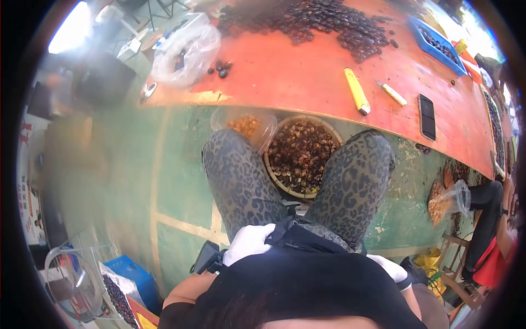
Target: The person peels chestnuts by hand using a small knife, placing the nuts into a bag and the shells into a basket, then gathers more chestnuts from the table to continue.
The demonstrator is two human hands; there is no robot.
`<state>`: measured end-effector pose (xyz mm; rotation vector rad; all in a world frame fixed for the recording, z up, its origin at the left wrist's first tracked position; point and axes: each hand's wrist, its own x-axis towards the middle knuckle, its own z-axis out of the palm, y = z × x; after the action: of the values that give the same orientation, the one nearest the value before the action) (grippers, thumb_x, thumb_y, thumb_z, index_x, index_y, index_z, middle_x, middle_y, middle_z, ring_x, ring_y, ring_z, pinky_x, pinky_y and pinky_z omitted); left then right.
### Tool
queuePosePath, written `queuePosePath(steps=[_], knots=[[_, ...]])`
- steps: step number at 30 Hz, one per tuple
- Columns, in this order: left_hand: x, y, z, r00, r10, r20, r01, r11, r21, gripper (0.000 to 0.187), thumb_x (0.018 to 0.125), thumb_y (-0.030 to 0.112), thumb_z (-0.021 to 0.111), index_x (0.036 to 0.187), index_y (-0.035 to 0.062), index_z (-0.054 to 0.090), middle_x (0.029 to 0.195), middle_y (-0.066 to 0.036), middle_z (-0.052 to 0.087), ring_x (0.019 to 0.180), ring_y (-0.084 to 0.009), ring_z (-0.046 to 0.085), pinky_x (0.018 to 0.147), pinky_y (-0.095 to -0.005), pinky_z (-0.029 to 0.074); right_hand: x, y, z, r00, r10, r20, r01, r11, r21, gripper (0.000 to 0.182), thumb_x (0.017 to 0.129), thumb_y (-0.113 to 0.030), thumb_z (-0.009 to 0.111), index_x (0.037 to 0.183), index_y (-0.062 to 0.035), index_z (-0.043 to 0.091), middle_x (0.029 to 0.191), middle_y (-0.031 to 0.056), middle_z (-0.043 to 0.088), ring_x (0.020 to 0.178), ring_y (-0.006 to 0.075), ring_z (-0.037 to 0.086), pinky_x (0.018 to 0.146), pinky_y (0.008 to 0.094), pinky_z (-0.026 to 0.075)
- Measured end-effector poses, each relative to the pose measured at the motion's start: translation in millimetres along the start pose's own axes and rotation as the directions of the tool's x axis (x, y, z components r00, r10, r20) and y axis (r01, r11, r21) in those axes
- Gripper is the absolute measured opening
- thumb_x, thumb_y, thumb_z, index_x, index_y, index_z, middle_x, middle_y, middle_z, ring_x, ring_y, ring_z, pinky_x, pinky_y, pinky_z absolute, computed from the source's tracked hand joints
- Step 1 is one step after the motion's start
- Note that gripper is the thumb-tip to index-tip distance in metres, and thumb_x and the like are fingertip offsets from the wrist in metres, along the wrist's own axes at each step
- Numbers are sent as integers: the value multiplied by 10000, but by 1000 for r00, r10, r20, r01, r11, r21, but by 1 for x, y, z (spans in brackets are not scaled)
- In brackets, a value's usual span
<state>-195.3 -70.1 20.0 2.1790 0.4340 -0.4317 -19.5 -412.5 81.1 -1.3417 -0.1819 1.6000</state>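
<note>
My left hand (249, 244), in a white glove, is at my waist. Its fingers are closed at the edge of the black cloth (282, 233) there, partly hidden by it. My right hand (389, 268), also gloved in white, rests by my other hip, its fingers mostly out of sight. Between my knees stands a round basket (267, 164) filled with brown shell pieces. Beside it is a clear plastic bag (266, 123) with yellowish kernels.
On the red table (274, 82) lie a heap of dark oval nuts (307, 22), a plastic bag (186, 52), a yellow-handled tool (356, 90), a small cutter (392, 93), a phone (427, 117) and a blue tray (457, 69). Another person's leg (487, 208) is at the right.
</note>
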Motion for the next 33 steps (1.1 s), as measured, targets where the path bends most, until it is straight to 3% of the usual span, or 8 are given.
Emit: queuePosePath(steps=[3, 6, 12, 17, 22, 24, 28, 33], knots=[[1, 4, -10, 996, 15, 90, -20, 998, 56, 276, 778, 175, 667, 993, 18, 597, 869, -216, 665, 865, -409, 656, 759, -468, 510, -20, 47, -11, 953, -295, 69, 298, 954, -44, 418, 988, -263, 612, 1303, 9, 572, 1236, 77, 652, 1071, 163, 619, 901, 296, 486], [10, 12, -22, 987, 29, 157, -44, 994, 98, 244, 783, 161, 658, 956, 2, 595, 920, -243, 658, 910, -433, 640, 786, -459, 507, -28, 36, 0, 989, 45, -142, 13, 924, 382, 405, 890, -179, 656, 1219, 59, 651, 947, 47, 693, 715, 99, 563, 664, 270, 456], [5, -42, -43, 871, -86, 483, 325, 838, -438, 124, 874, 127, 687, 864, 80, 572, 786, 34, 574, 748, -83, 534, 678, -298, 460, 46, 12, -13, 966, -257, 24, 248, 950, 190, 469, 864, -170, 634, 1266, 72, 635, 666, -50, 579, 519, 25, 404, 492, 188, 281], [-22, -59, -32, 932, -188, 310, 360, 584, -728, 134, 850, 4, 643, 918, 94, 570, 772, 0, 593, 681, -139, 605, 633, -314, 475, 102, -11, -10, 924, -224, 310, 250, 967, -44, 390, 884, -87, 554, 1236, 38, 663, 1001, 64, 643, 794, 88, 558, 736, 235, 421], [-56, -7, -28, 887, -163, -431, 176, 984, -9, 393, 717, -26, 663, 1091, 78, 599, 993, -168, 644, 962, -388, 639, 773, -424, 527, 147, -68, 23, 939, -168, 300, 266, 907, -327, 227, 895, -35, 546, 1071, 3, 683, 830, 58, 664, 704, 131, 607, 660, 258, 480], [-64, 3, -26, 838, -135, -528, 149, 989, -16, 417, 709, -19, 674, 1106, 88, 607, 1000, -151, 643, 952, -379, 645, 780, -436, 524, 204, -69, 40, 729, -570, 378, 679, 534, -503, 197, 934, -110, 586, 1057, 10, 680, 834, 120, 684, 817, 244, 666, 740, 340, 510], [-74, 9, -23, 790, -154, -594, 131, 988, -82, 401, 702, -31, 661, 1087, 79, 638, 990, -133, 634, 900, -351, 644, 758, -390, 526, 240, -94, 127, 695, 147, 703, 599, 421, -681, 387, 898, -357, 696, 1039, 3, 699, 980, 160, 712, 933, 281, 668, 831, 397, 504], [-109, 25, -32, 837, -253, -485, 118, 950, -290, 240, 686, 35, 722, 918, 39, 661, 777, -76, 621, 647, -193, 580, 622, -316, 470, 287, -44, 153, 595, 276, 755, 617, 446, -649, 447, 847, -371, 719, 1109, -10, 688, 973, 161, 723, 829, 262, 673, 746, 391, 504]])
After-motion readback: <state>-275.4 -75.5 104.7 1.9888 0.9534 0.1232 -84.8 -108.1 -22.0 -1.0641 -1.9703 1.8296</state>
